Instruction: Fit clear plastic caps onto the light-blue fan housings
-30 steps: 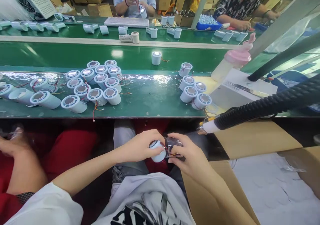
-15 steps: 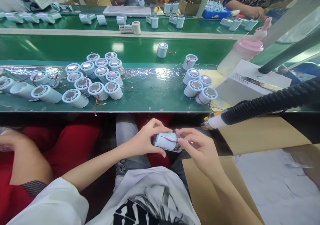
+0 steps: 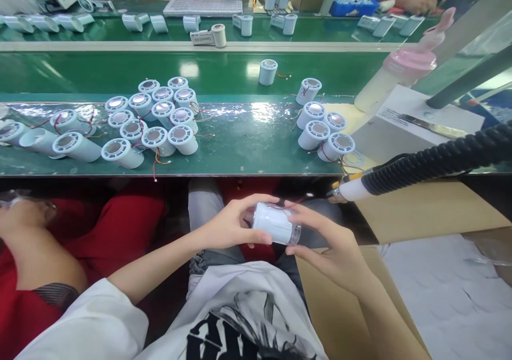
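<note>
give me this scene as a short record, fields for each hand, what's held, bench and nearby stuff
left hand: left hand grips the near end of the white cylinder, fingers wrapped over it
right hand: right hand supports the cylinder's far, clear-capped end
held item: lying sideways above the lap, thin red wire at its top
bench: green bench with a left cluster of cylinders and a right cluster
nearby: black hose nozzle, cardboard box, pink-capped bottle

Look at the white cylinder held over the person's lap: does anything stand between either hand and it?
Nothing visible does. The left hand and the right hand both grip the white cylinder directly, fingers on its shell, below the edge of the green bench.
</note>
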{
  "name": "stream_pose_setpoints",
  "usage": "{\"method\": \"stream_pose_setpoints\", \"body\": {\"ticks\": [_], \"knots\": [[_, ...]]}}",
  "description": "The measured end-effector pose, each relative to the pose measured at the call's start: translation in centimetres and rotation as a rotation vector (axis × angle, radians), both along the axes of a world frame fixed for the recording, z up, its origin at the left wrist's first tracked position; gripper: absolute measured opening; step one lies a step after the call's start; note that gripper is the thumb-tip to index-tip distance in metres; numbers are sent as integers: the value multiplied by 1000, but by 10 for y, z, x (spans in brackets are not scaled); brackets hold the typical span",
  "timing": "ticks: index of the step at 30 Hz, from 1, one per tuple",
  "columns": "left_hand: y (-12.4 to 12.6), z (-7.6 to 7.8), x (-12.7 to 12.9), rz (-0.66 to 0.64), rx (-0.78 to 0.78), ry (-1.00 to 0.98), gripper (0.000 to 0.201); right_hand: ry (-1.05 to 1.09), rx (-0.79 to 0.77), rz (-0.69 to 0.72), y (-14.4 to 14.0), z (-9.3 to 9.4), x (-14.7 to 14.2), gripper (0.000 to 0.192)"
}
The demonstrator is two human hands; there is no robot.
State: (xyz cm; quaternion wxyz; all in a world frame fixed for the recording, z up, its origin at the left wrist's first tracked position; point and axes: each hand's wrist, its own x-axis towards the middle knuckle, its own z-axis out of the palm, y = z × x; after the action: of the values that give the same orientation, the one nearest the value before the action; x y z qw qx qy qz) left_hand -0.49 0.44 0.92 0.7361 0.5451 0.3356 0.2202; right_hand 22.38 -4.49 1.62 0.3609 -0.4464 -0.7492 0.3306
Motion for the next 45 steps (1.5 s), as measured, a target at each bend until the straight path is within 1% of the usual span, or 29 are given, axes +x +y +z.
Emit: {"method": "stream_pose_setpoints", "body": {"ticks": [4, 8, 12, 17, 23, 28, 33, 38, 42, 45], "knots": [[2, 6, -4, -46, 179, 58, 74, 77, -117, -5, -2, 1, 2, 40], [2, 9, -6, -73, 251, 41, 74, 173, -262, 9, -1, 6, 1, 43], [2, 11, -6, -83, 301, 27, 74, 239, -340, 11, 2, 12, 0, 39], [2, 12, -6, -96, 347, 21, 73, 285, -430, 17, 2, 15, -1, 39], [2, 12, -7, -94, 420, 18, 77, 388, -531, 17, 2, 13, -2, 33], [3, 11, -9, -102, 483, 40, 77, 468, -622, -31, 2, 9, -4, 36], [4, 10, -9, -113, 534, 13, 78, 528, -654, -63, 2, 5, -6, 34], [5, 7, -9, -122, 584, -5, 80, 565, -737, -76, 5, 7, -10, 37], [5, 6, -9, -131, 575, -22, 83, 630, -812, -85, 5, 8, -13, 41], [4, 7, -9, -134, 557, -35, 83, 671, -874, -99, 4, 5, -14, 44]]}}
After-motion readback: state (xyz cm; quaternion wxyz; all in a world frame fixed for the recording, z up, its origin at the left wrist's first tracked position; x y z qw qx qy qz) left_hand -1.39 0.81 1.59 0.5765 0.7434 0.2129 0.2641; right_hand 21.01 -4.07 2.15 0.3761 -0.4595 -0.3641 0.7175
